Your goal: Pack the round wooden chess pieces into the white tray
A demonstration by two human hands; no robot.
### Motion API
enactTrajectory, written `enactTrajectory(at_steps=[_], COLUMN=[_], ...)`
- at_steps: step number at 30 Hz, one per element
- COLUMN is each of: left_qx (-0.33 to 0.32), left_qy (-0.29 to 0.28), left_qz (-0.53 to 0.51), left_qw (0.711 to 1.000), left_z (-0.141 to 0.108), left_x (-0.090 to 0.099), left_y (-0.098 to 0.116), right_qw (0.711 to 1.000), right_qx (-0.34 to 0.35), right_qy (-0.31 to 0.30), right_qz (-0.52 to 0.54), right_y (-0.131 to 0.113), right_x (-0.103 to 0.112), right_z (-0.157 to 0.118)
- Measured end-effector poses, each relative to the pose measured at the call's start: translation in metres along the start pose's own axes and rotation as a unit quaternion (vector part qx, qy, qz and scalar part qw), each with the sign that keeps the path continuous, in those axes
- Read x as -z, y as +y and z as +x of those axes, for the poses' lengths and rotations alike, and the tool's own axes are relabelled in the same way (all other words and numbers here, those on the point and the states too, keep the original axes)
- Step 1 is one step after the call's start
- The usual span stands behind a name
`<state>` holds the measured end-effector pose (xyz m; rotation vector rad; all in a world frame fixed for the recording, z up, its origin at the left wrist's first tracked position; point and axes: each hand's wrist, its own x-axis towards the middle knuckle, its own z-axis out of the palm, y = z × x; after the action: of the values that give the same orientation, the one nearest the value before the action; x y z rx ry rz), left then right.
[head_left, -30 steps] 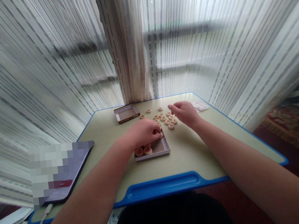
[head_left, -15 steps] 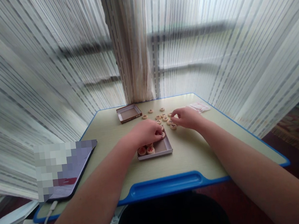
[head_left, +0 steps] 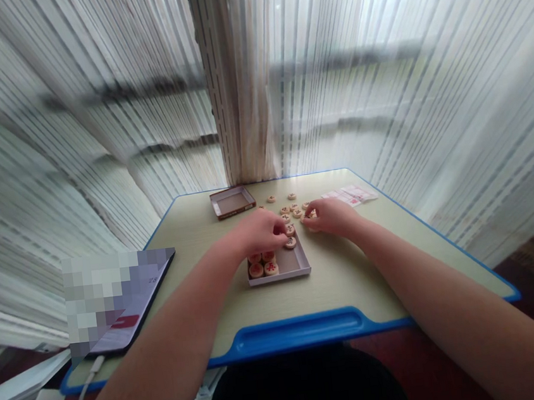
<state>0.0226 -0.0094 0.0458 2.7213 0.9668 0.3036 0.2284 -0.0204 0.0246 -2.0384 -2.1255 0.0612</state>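
My left hand (head_left: pixel 263 232) is over the shallow cardboard box (head_left: pixel 298 273), thumb and forefinger apart. Its fingertips are beside a black-marked Chinese chess piece (head_left: pixel 290 242) lying in the box. More pieces with red characters (head_left: pixel 271 268) fill the box's near left part, and my hand and wrist hide some of the box. To the right of the box, my right hand (head_left: pixel 330 215) has its fingers closed on a Chinese chess piece (head_left: pixel 306 219) at the edge of the loose group; the fingers partly cover it.
Several loose pieces (head_left: pixel 284 210) lie behind the box. The box's other half (head_left: pixel 233 202) sits at the back left, and a folded printed sheet (head_left: pixel 359 193) at the back right. A tablet (head_left: pixel 145 289) with a cable is on the left. A blue rim (head_left: pixel 300 333) edges the table.
My left fingers have drawn back slightly from the black-marked piece, leaving it in the box. My right hand has come down over the loose pieces and closed on one.
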Motion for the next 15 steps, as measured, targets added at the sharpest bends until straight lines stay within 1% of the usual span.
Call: enactTrajectory(at_steps=[5, 11, 15], left_qx=[-0.016, -0.045, -0.049], left_qy=[-0.024, -0.018, -0.022], left_qz=[0.028, 0.049, 0.044], left_qw=[0.999, 0.998, 0.998], left_z=[0.0006, 0.0023, 0.0024], left_x=[-0.0034, -0.0056, -0.0054], left_y=[-0.0005, 0.0029, 0.0048], right_qw=[1.000, 1.000, 1.000], right_qx=[-0.004, 0.007, 0.009], right_qy=[0.004, 0.005, 0.012], right_qz=[0.013, 0.022, 0.024], right_y=[0.0002, 0.0008, 0.0009], right_x=[0.0000, 0.0011, 0.0029], right_z=[0.0012, 0.0009, -0.0001])
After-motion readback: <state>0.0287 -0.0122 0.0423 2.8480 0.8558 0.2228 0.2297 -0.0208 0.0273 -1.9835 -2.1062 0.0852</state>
